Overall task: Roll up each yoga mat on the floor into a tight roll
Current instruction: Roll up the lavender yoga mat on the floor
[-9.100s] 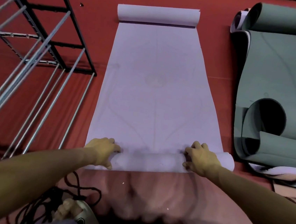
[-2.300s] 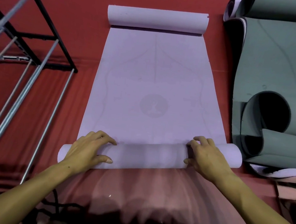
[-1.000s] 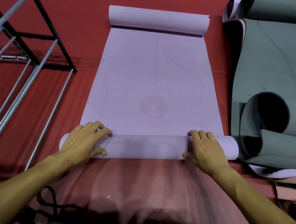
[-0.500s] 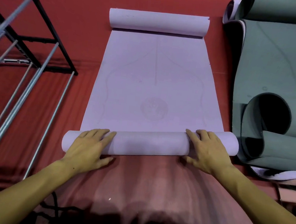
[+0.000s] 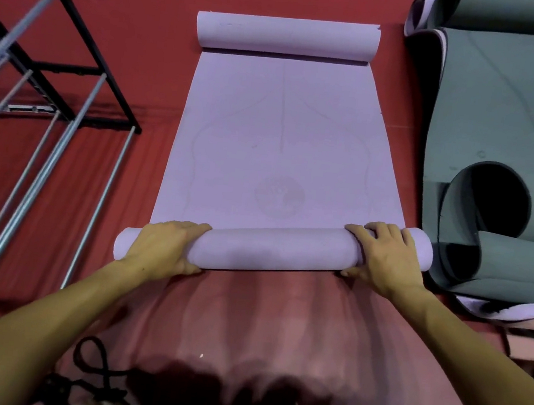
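Lilac mat [image 5: 281, 144]: its roll [image 5: 274, 249] lies crosswise; left hand [image 5: 161, 250] and right hand [image 5: 388, 258] clasp its ends, unrolled length stretching ahead.

Red floor covering [image 5: 136, 56], metal rack [image 5: 40, 86] at left, black cord [image 5: 93, 368]

No readable text, faint unlettered line pattern on lilac yoga mat [image 5: 281, 144]
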